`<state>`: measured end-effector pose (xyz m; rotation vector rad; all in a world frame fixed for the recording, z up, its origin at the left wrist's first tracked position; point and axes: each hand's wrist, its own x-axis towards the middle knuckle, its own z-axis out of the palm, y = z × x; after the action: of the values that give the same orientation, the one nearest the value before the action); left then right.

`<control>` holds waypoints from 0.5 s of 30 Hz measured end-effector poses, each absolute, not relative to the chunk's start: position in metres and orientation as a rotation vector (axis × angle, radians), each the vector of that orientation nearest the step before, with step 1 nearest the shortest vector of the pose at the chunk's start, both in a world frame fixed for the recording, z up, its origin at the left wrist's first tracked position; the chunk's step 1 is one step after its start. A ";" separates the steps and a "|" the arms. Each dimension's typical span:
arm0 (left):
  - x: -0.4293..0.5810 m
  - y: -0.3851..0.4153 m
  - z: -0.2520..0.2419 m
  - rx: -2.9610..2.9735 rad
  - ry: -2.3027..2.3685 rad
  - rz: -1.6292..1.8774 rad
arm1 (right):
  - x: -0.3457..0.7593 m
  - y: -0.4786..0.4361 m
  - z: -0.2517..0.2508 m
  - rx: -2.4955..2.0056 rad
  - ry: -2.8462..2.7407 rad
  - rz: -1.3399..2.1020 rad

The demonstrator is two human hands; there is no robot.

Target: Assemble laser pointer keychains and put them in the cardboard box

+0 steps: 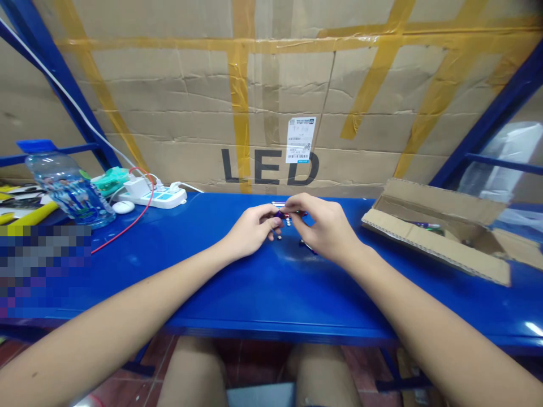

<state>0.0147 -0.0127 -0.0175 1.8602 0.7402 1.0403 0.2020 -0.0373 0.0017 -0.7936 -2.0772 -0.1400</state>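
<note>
My left hand (253,230) is closed, thumb and fingers pinching a small dark purple piece (279,214) just above the blue table (263,294). Right against it, my right hand (323,225) is closed too, its fingertips meeting the left ones around a thin shiny reddish part (300,213), partly hidden by the fingers. Its exact kind is too small to make out. Small silvery bits (288,221) lie under the hands, with another silvery bit (279,238) by the left fingers. A short dark, shiny rod (307,247) rests beneath my right hand.
To the right, an open cardboard box (436,249) holds a few small items. On the left stand a water bottle (68,183), a white power strip (165,196) with plugs, and a red cable (144,217). A large taped carton (182,113) backs the table.
</note>
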 end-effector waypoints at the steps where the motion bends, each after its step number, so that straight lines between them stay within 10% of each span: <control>1: 0.014 -0.011 -0.017 1.867 0.731 1.061 | 0.203 -0.038 0.002 -0.803 -2.046 -0.105; 15: 0.002 -0.002 -0.011 2.094 0.791 1.101 | 0.198 -0.021 -0.022 -1.108 -2.528 0.136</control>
<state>0.0019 -0.0021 -0.0115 2.0938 0.7912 1.1015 0.1975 -0.0210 -0.0218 -1.1080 -2.5277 0.1362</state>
